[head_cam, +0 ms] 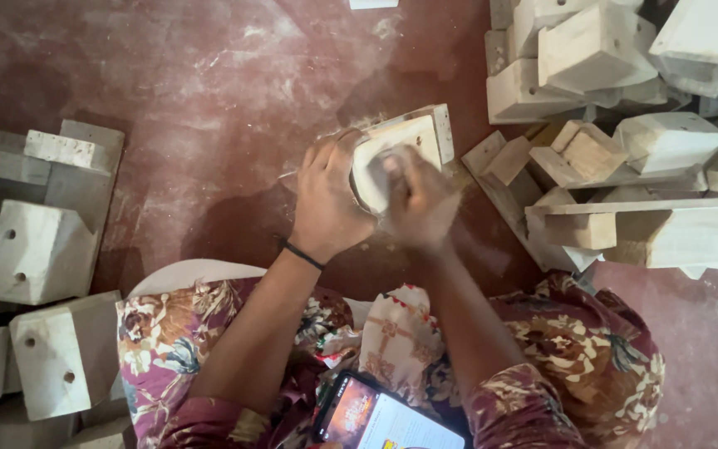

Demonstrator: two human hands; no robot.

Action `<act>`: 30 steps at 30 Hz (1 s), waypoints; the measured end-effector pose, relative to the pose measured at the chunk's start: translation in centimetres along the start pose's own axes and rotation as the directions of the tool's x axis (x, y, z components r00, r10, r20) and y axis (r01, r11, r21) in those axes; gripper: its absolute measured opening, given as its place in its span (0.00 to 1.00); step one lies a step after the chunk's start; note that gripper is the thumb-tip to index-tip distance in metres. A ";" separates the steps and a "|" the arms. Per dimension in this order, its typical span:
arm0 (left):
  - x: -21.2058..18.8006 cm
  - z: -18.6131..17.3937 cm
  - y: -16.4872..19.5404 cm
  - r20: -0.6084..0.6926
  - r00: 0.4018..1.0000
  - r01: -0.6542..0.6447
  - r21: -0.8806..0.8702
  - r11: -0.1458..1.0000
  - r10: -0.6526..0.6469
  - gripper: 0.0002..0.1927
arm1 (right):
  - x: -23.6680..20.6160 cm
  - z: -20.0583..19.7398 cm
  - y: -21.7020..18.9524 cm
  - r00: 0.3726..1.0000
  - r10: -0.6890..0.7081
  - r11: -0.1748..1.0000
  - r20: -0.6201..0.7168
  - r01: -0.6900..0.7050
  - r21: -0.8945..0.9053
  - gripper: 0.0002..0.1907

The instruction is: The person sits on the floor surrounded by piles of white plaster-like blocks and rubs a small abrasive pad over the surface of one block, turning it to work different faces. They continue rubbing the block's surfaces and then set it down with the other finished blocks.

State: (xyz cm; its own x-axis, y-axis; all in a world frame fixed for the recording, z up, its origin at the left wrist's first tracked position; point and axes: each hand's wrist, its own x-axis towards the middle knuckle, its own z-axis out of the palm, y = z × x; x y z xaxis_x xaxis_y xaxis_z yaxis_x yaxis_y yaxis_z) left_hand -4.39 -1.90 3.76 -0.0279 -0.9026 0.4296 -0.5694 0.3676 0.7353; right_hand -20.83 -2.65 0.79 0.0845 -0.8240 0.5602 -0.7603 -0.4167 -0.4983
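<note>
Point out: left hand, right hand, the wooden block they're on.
left hand (327, 199), head view, on the back of the hand.
right hand (419, 204), head view, on the blurred knuckles.
wooden block (413, 133), head view, on its pale top face.

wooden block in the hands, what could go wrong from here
The left hand grips the wooden block by one edge while the blurred right hand rubs its face, so it could twist loose or fingers could get scraped. Pale dust on the red floor may get breathed in. The phone on the lap might slide off.
</note>
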 end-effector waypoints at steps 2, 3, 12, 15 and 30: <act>-0.1 0.1 0.1 0.003 1.000 -0.016 0.029 0.999 0.016 0.37 | 0.6 -0.4 1.3 0.973 0.228 0.973 -0.032 -0.229 -0.023 0.13; -0.1 0.2 0.2 0.003 1.000 -0.007 0.036 0.999 0.007 0.38 | 1.0 -0.5 1.9 0.939 0.340 0.939 -0.046 -0.341 -0.030 0.13; 0.0 0.2 0.1 -0.019 1.000 -0.021 -0.011 1.000 0.021 0.37 | -0.1 0.1 1.0 0.994 -0.103 0.994 0.021 0.102 0.035 0.13; -0.1 0.3 0.3 0.007 1.000 0.029 0.011 1.000 -0.029 0.38 | 1.2 -0.7 1.7 0.862 0.502 0.865 0.074 -0.497 -0.073 0.12; -0.1 0.4 0.2 -0.014 0.999 0.048 0.021 0.999 -0.048 0.37 | 1.5 -0.5 1.8 0.969 0.213 0.966 -0.126 -0.228 -0.118 0.15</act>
State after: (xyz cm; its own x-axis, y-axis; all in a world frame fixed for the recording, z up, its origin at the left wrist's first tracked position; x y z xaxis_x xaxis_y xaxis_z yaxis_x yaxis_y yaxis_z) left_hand -4.85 -1.82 3.61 0.0107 -0.9161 0.4009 -0.5869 0.3189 0.7442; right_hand -22.39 -4.46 1.12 -0.1612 -0.8390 0.5197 -0.8303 -0.1694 -0.5310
